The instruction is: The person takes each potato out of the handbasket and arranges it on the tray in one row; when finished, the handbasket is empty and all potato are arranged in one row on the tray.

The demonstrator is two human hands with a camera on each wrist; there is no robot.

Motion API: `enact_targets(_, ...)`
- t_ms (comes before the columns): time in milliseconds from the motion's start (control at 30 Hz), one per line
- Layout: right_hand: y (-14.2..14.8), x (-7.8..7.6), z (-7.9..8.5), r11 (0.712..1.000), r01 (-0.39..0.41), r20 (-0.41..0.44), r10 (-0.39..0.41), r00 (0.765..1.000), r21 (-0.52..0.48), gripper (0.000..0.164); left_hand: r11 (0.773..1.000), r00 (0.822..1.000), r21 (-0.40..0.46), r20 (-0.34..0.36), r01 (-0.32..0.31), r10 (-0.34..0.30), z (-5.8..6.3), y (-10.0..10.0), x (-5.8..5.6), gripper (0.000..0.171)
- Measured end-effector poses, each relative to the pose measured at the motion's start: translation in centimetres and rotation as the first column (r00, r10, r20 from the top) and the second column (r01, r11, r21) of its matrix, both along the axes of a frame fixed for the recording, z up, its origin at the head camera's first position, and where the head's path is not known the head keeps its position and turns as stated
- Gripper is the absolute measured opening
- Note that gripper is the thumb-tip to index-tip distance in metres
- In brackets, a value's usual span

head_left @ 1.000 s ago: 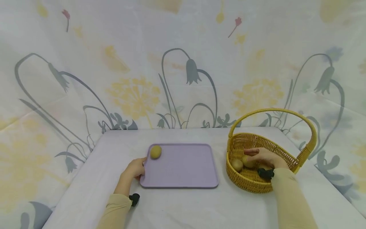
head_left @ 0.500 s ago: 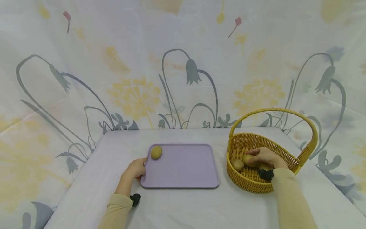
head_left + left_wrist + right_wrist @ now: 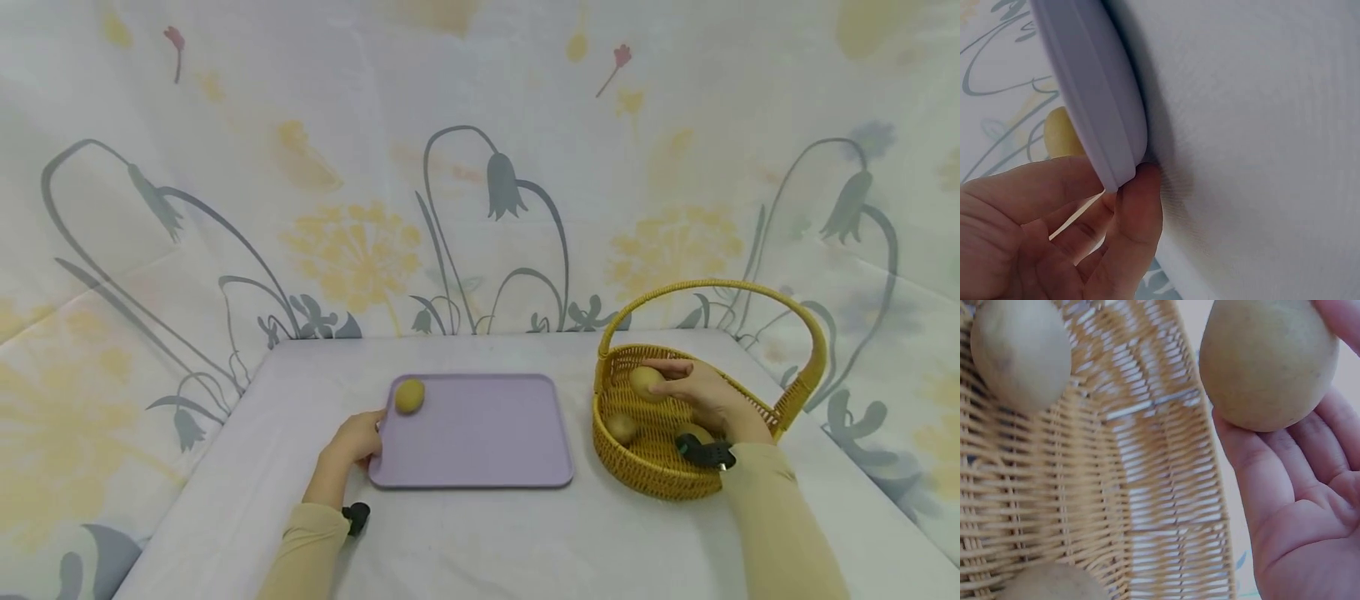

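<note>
My right hand (image 3: 712,396) holds a yellow-brown potato (image 3: 647,383) between thumb and fingers, raised over the wicker basket (image 3: 652,485). In the right wrist view, the smooth, faintly speckled skin of that potato (image 3: 1269,362) shows well. Two more potatoes lie inside the basket: one potato (image 3: 621,428) at the left and another potato (image 3: 696,435) partly hidden below my wrist. My left hand (image 3: 352,440) pinches the left rim of a lilac tray (image 3: 480,433), with fingertips under its edge (image 3: 1107,125) in the left wrist view. A single potato (image 3: 409,396) sits in the tray's far left corner.
The basket's tall arched handle (image 3: 720,285) rises above its opening at the right. White cloth (image 3: 480,542) covers the table, and a flower-printed curtain (image 3: 480,167) hangs behind. Black camera straps (image 3: 705,452) are on both wrists.
My right hand has lifted a potato up from the basket's bottom, moving slightly away from me. My left hand and the tray have stayed in place.
</note>
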State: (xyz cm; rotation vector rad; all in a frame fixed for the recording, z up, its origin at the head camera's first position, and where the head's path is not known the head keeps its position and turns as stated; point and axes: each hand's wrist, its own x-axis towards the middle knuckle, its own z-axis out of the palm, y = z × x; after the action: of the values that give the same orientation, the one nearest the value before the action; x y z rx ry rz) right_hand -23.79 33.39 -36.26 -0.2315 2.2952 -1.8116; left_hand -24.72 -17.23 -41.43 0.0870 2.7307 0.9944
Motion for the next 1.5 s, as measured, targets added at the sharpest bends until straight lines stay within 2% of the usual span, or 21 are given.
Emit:
enact_targets(200, -2.8, -0.3, 0.7, 0.996, -0.083, -0.118, 0.079, 0.99, -0.032, 0.05, 1.0, 1.0, -0.002, -0.011, -0.02, 0.02, 0.1, -1.0, 0.0, 0.074)
enact_targets(333, -5.3, -0.6, 0.9, 0.983, -0.165, -0.163, 0.15, 0.975, -0.082, 0.047, 0.999, 0.999, 0.007, -0.01, -0.035, 0.035, 0.2, -1.5, 0.0, 0.074)
enact_targets(433, -7.4, -0.9, 1.0, 0.972, -0.216, -0.178, 0.197, 0.964, -0.096, 0.047, 0.999, 0.999, 0.015, -0.01, -0.043, 0.044, 0.1, -1.8, 0.0, 0.075)
enact_targets(567, -10.4, -1.4, 1.1, 0.959, -0.271, -0.169, 0.254, 0.952, -0.084, 0.055, 0.998, 0.999, 0.019, -0.008, -0.053, 0.053, 0.1, -2.2, 0.0, 0.074)
enact_targets(667, -12.5, -1.8, 1.0, 0.953, -0.301, -0.168, 0.291, 0.942, -0.039, 0.059, 0.998, 0.998, 0.021, -0.007, -0.059, 0.059, 0.0, -2.2, 0.0, 0.074)
enact_targets(767, -14.5, -2.2, 0.7, 0.951, -0.309, -0.145, 0.305, 0.941, -0.01, 0.062, 0.998, 0.998, 0.027, -0.004, -0.065, 0.065, -0.1, -2.0, -0.1, 0.074)
enact_targets(900, -17.0, -3.3, -0.5, 0.953, -0.301, -0.114, 0.297, 0.948, -0.024, 0.063, 0.998, 0.998, 0.04, 0.002, -0.055, 0.055, -0.2, -1.5, -0.3, 0.074)
enact_targets(1000, -19.2, -4.7, -2.1, 0.954, -0.297, -0.116, 0.29, 0.95, -0.043, 0.061, 0.998, 0.999, 0.042, 0.004, -0.042, 0.042, -0.3, -1.2, -0.5, 0.073)
enact_targets(1100, -21.5, -5.9, -3.7, 0.966, -0.257, -0.088, 0.252, 0.964, -0.043, 0.059, 0.999, 0.999, 0.042, 0.0, -0.033, 0.033, -0.4, -1.0, -0.5, 0.073)
enact_targets(1200, -23.6, -7.0, -5.1, 0.983, -0.183, -0.057, 0.182, 0.982, -0.022, 0.059, 0.999, 1.0, 0.044, -0.004, -0.029, 0.029, -0.4, -0.6, -0.3, 0.072)
enact_targets(1333, -25.4, -8.3, -6.3, 0.994, -0.107, -0.036, 0.107, 0.994, 0.011, 0.059, 0.998, 1.0, 0.053, 0.002, -0.029, 0.029, -0.3, -0.3, -0.3, 0.072)
enact_targets(1500, -27.1, -9.4, -6.8, 0.995, -0.095, -0.041, 0.097, 0.994, 0.041, 0.058, 0.999, 1.0, 0.042, -0.003, -0.026, 0.026, -0.4, -0.4, -0.4, 0.073)
